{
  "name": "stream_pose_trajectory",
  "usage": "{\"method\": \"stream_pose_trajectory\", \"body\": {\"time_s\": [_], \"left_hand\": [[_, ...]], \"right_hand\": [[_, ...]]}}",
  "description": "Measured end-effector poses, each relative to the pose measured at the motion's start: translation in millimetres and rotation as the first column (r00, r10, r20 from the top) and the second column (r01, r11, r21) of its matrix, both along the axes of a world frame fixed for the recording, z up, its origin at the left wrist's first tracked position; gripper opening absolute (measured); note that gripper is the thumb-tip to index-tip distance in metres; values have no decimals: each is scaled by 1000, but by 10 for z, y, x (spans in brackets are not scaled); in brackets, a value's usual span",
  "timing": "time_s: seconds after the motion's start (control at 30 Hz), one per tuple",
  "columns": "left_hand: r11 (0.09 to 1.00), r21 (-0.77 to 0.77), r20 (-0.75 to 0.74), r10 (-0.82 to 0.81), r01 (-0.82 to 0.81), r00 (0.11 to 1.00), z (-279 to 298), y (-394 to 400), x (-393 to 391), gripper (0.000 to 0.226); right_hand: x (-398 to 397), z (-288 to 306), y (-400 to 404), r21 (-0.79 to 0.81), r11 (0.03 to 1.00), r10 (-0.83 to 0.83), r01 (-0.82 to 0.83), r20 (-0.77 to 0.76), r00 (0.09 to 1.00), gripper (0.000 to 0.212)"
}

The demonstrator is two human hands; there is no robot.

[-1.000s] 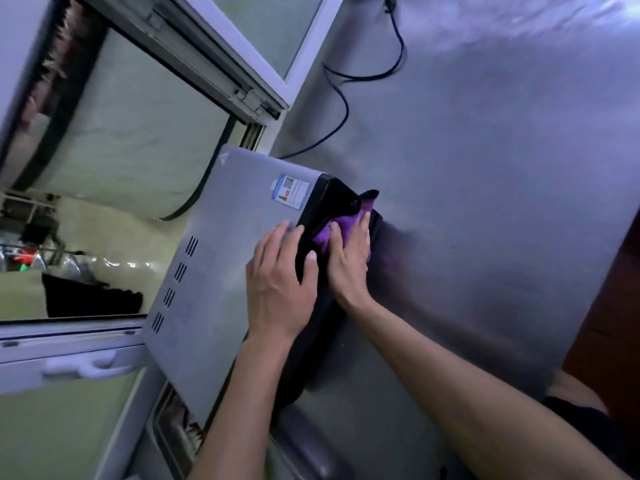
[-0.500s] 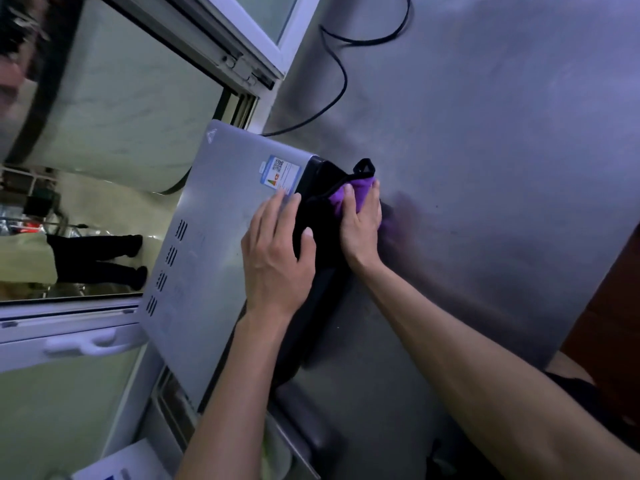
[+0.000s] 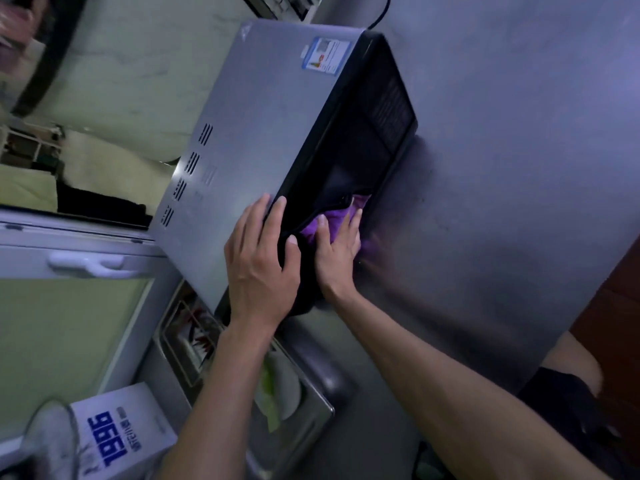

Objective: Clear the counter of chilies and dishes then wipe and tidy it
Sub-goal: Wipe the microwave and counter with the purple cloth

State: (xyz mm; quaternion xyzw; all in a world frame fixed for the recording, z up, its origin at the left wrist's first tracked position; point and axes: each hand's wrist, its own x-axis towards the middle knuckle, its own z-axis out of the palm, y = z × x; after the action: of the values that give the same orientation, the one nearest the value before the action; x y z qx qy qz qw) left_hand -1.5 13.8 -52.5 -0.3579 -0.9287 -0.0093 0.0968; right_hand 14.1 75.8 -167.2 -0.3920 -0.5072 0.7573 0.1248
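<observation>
Stainless steel fills most of the scene: a brushed metal table (image 3: 502, 168) runs across the right, and the view is tilted steeply. At far left a pale window frame with a white handle (image 3: 86, 266) sits before a blurred outdoor view. Low on the left stands a white box (image 3: 121, 434) printed with large blue digits reading "1996"; the smaller characters beside them are too small to read. Next to it a metal tray (image 3: 294, 424) holds a plate with something pale green, and farther up red chilies (image 3: 199, 332) lie in a metal container, partly hidden behind the forearm.

A grey microwave oven (image 3: 263, 133) with a black front stands on the table, vent slots along its top. A blue-and-white sticker (image 3: 327, 57) sits near its far corner; its print is blurred. The left hand (image 3: 259, 268) lies flat and spread on the oven's near top edge, holding nothing, thumb curled over onto the black front. Just right of it, the right hand (image 3: 337, 247) presses a purple cloth (image 3: 332, 220) against the lower black front, fingers splayed over the fabric, where oven meets table. A black power cord (image 3: 381, 12) leaves the oven's back.
</observation>
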Motion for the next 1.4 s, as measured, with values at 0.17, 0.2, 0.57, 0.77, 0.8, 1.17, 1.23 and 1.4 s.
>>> {"method": "stream_pose_trajectory", "body": {"time_s": [0.17, 0.2, 0.57, 0.77, 0.8, 1.17, 1.23, 1.4], "left_hand": [[1000, 1, -22, 28, -28, 999, -18, -567, 167, 54], [1000, 0, -18, 30, -30, 999, -13, -661, 191, 54], [998, -4, -25, 68, -68, 997, -14, -972, 322, 53], [997, 24, -19, 69, -69, 997, -19, -791, 267, 50], [998, 24, -20, 67, -66, 998, -26, -732, 253, 50], [1000, 13, -35, 1, -1, 999, -79, 572, -100, 53], [1000, 17, -27, -14, 15, 1000, -59, 828, -181, 53], [999, 34, -5, -32, 32, 999, 7, 1322, -330, 52]], "right_hand": [[194, 13, -806, -15, 999, 36, -36, -7, 999, 70], [240, 22, -961, -14, 999, 46, -46, -10, 999, 71], [440, 39, -1449, -45, 992, 113, -115, -36, 993, 74], [359, -46, -1189, -92, 993, 73, -76, -27, 997, 69], [339, -60, -1118, -91, 993, 70, -72, -24, 997, 69], [-51, -55, 303, 9, 1000, -26, 26, -68, 997, 77], [-134, -54, 605, 26, 999, -39, 40, -53, 998, 76], [-338, -91, 1329, 19, 996, -83, 83, -16, 996, 71]]}}
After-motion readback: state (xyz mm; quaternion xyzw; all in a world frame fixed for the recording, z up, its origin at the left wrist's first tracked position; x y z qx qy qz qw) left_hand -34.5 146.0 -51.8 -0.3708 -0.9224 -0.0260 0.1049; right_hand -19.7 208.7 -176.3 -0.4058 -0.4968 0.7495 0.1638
